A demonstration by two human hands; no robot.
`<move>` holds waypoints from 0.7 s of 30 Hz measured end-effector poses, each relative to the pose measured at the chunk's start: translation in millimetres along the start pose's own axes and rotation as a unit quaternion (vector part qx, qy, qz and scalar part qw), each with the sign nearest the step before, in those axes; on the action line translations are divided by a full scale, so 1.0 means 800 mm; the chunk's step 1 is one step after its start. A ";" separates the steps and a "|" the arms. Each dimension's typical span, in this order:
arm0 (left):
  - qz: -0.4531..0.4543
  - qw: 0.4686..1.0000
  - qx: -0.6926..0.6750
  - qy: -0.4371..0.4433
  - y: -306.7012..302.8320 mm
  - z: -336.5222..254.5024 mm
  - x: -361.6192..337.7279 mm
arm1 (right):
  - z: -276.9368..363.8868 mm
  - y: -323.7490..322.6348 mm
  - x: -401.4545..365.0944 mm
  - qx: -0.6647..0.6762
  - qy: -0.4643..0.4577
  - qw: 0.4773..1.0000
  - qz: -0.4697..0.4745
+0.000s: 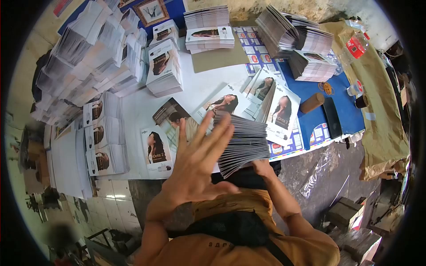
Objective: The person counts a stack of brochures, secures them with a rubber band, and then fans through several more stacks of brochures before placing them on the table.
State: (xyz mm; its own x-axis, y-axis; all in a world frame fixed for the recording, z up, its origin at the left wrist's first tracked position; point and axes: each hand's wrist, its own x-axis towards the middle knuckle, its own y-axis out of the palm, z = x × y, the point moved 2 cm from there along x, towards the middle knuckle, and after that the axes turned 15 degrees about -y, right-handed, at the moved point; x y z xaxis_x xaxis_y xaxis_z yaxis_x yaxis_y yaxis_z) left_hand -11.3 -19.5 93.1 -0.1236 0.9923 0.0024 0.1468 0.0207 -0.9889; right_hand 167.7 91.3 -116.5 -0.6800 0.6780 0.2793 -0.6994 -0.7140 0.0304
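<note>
My left hand (197,162) is raised with its fingers spread wide and holds nothing; it hovers just left of a thick stack of printed leaflets (244,142). My right hand (262,167) grips that stack from below, at the table's near edge, mostly hidden under the paper. The leaflets show a dark-haired person's portrait. Loose leaflets (157,148) of the same kind lie on the white tabletop (202,82) in front of me, some overlapping.
Tall leaflet piles (95,48) fill the table's left and far side, with more stacks (310,64) at the back right. A dark flat case (332,117) and a cardboard roll (312,102) lie on a blue sheet. Brown paper (384,111) drapes the right end. Boxes (348,213) sit on the floor.
</note>
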 end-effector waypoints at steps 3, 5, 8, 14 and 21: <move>-0.198 0.894 -0.400 0.044 0.051 0.022 0.024 | 0.009 0.000 0.003 -0.023 0.003 1.000 0.000; -0.185 0.807 -0.560 0.037 0.084 0.017 0.031 | 0.004 -0.001 0.000 -0.024 0.004 1.000 -0.003; -0.069 0.702 -0.708 -0.012 0.169 0.016 0.014 | 0.010 0.000 0.002 -0.010 0.017 1.000 -0.002; -0.014 0.720 -0.692 -0.050 0.232 0.005 0.004 | 0.001 0.009 -0.004 -0.052 -0.020 0.998 -0.040; -0.040 0.733 -0.678 -0.043 0.215 0.004 0.016 | 0.037 0.010 0.017 -0.057 -0.005 0.998 0.033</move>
State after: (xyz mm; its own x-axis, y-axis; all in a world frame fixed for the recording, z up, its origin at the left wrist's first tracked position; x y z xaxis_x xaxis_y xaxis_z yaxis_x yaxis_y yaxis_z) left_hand 9.3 -3.6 -77.6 -0.2377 0.9712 -0.0150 0.9687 0.2381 0.0704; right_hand 159.6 89.5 -84.1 -0.7228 0.6285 0.2872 -0.6748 -0.7315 -0.0977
